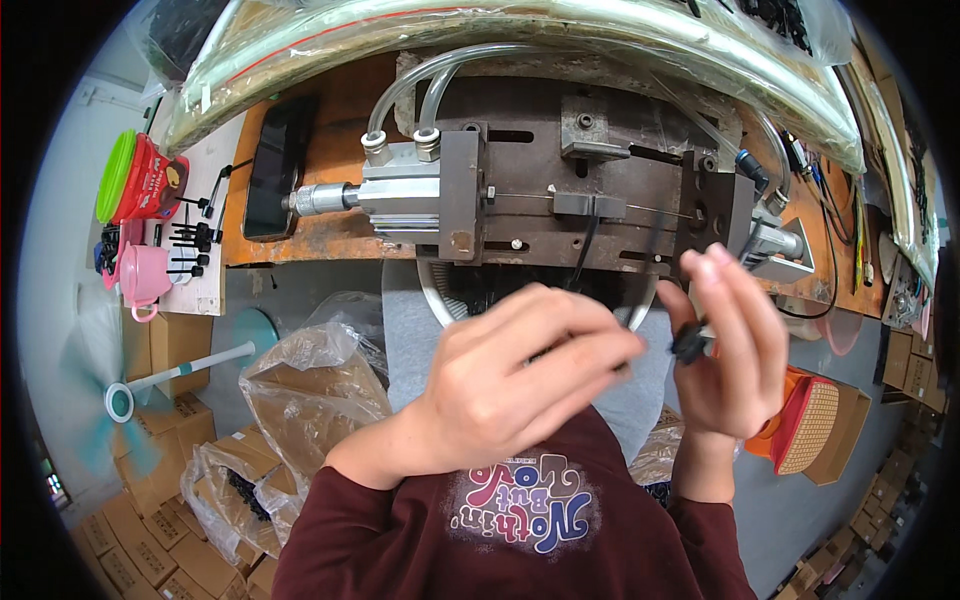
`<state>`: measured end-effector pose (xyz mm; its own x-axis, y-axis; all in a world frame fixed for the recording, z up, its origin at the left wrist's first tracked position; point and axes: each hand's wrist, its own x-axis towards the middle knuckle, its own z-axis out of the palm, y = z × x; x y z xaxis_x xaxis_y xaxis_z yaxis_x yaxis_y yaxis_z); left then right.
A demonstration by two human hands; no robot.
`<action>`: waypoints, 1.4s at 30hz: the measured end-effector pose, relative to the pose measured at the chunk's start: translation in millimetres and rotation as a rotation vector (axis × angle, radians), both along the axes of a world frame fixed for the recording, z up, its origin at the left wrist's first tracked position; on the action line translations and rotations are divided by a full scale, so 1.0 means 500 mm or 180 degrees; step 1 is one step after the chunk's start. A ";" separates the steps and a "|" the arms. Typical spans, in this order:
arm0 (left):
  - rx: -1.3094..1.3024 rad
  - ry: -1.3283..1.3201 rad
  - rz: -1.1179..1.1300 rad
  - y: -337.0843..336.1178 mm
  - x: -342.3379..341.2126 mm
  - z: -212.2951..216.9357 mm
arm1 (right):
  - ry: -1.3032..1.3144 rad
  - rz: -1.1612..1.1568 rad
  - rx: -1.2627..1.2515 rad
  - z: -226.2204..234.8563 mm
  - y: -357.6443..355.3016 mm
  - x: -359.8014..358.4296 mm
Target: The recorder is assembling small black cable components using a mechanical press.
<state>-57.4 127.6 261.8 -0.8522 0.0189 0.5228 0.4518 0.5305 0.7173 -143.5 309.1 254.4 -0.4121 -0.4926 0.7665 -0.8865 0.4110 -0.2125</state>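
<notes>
A metal fixture (520, 160) with two air cylinders stands on the bench in front of me. Between its ends, a small grey block (588, 206) sits on a thin rod, and a slim black stem (586, 245) hangs down from there. My left hand (530, 370) is below the fixture, its fingers bent together; the fingertips are blurred and whatever they pinch is hidden. To its right my right hand (735, 350) is raised near the fixture's right end, holding a small black plastic part (690, 342) by the thumb side of the palm.
A white-rimmed basket (435, 292) is under the fixture. The left cylinder (400, 195) has clear hoses. A phone (275, 170) lies left of it. Black parts (195, 235) and a pink cup (143, 275) are on the side table. A fan (120, 402), cartons and plastic bags (310, 390) stand lower left.
</notes>
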 end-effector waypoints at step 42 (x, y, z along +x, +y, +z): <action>-0.1028 0.0486 0.0750 -0.195 -0.212 0.152 | -0.0607 0.0261 0.1810 0.030 -0.064 -0.004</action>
<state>-163.5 30.3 337.6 -0.7662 0.0164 0.6424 0.3795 0.8183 0.4318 -145.6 277.0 269.4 -0.4597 -0.8394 0.2900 -0.8880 0.4387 -0.1378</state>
